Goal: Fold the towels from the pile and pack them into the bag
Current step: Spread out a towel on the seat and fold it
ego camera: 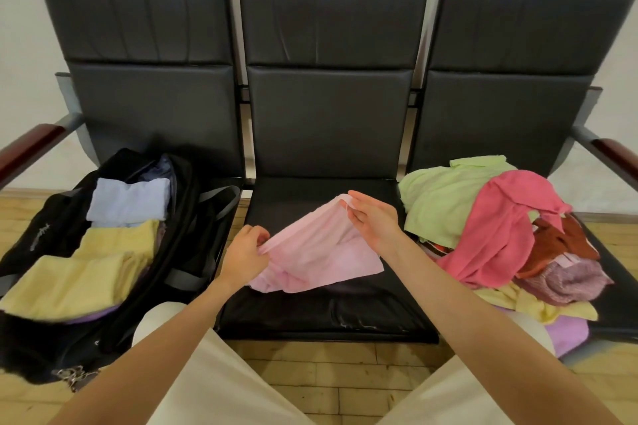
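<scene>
A light pink towel (317, 252) hangs stretched above the middle seat (310, 314). My left hand (245, 254) pinches its near left corner. My right hand (371, 221) pinches the far upper edge between thumb and fingers. An open black bag (183, 217) lies on the left seat, holding folded yellow towels (69, 286) and a folded pale blue towel (127, 200). The pile of unfolded towels (497, 228) covers the right seat, with a light green one, a hot pink one, a rust one and a mauve one on top.
Three black padded seats form a bench against a white wall. Wooden armrests (31, 148) stick out at both ends. My knees in beige trousers (214, 376) are close to the seat's front edge, above a wooden floor. A lilac towel (566, 331) hangs off the right seat's front.
</scene>
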The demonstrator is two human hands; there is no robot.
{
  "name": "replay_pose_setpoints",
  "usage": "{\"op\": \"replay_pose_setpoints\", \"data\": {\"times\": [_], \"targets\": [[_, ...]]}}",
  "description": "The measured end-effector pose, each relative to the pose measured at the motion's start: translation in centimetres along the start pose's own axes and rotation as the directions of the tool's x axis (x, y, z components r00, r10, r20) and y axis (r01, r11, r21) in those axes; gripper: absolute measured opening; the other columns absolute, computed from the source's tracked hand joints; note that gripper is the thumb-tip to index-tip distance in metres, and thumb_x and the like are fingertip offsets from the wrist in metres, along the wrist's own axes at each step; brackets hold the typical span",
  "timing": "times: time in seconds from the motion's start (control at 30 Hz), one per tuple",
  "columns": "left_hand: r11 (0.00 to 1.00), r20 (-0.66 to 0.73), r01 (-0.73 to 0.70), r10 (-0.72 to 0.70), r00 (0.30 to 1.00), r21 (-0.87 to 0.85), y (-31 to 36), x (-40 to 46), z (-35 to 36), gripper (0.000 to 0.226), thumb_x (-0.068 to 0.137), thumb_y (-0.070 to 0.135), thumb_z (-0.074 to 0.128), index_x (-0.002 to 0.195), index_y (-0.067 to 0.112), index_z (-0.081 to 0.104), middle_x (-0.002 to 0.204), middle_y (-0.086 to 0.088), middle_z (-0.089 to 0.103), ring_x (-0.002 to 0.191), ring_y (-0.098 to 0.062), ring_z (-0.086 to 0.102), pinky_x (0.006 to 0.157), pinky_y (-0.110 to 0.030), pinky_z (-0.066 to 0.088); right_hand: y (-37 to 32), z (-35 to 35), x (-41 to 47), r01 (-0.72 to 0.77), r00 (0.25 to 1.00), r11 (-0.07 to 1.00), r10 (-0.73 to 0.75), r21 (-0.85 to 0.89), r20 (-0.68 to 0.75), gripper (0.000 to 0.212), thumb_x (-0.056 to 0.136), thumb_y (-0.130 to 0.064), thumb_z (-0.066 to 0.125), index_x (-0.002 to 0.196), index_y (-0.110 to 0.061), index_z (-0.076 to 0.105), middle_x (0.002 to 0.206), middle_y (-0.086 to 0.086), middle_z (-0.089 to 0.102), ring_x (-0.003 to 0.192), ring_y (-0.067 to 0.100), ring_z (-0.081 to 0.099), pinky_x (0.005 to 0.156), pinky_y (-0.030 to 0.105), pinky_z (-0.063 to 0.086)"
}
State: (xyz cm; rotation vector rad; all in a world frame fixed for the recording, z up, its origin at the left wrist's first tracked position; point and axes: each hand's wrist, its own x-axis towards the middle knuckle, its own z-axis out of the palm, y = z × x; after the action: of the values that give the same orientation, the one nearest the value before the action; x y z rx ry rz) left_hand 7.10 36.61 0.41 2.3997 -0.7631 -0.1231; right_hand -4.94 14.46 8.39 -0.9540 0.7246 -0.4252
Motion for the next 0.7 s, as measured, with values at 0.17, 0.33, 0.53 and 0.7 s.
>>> {"op": "replay_pose_setpoints", "data": {"times": [0.17,0.33,0.53,0.7], "targets": [[0.98,-0.046,0.188,-0.186,0.982,0.058,-2.7,-1.3,0.7,0.013,0.081,0.01,0.063,0.093,0.012,0.056,0.094,0.001,0.051,0.08,-0.02,0.055,0.066,-0.03,0.043,0.5,-0.7,2.6,-0.015,0.983,0.996,-0.001,-0.085,-0.181,0.022,0.085,-0.001,0.065,0.105,-0.008,0.071,0.111,0.006,0.065,0.1,0.018,0.063,0.073,0.023,0.053],[0.823,-0.042,0.441,-0.486,0.873,-0.357,-2.2,0.2,1.3,0.015,0.093,0.011,0.053,0.101,0.001,0.061,0.094,-0.014,0.065,0.092,-0.03,0.062,0.078,-0.038,0.05,-1.0,1.9,5.1,-0.016,0.989,0.999,0.011,-0.029,-0.149,0.028,0.085,-0.004,0.067,0.111,-0.012,0.068,0.113,0.006,0.065,0.098,0.017,0.064,0.082,0.027,0.054],[0.692,0.044,0.347,-0.415,0.909,-0.633,2.1,2.1,0.0,0.021,0.096,0.02,0.05,0.088,0.003,0.06,0.08,-0.01,0.058,0.077,-0.02,0.056,0.072,-0.038,0.049,-2.5,2.2,7.3,0.089,0.992,0.995,-0.093,0.055,0.08,0.044,0.103,-0.02,0.035,0.143,-0.001,0.032,0.147,0.014,0.038,0.137,0.021,0.036,0.112,0.024,0.031],[0.809,0.045,0.393,-0.417,0.908,-0.437,0.3,1.5,1.2,0.018,0.095,0.017,0.049,0.089,0.003,0.06,0.082,-0.01,0.057,0.078,-0.021,0.053,0.069,-0.032,0.041,2.6,-2.4,9.1,-0.04,0.975,0.897,-0.061,-0.44,-0.213,0.019,0.09,0.002,0.055,0.091,-0.011,0.069,0.109,0.012,0.064,0.099,0.025,0.062,0.081,0.031,0.055]]}}
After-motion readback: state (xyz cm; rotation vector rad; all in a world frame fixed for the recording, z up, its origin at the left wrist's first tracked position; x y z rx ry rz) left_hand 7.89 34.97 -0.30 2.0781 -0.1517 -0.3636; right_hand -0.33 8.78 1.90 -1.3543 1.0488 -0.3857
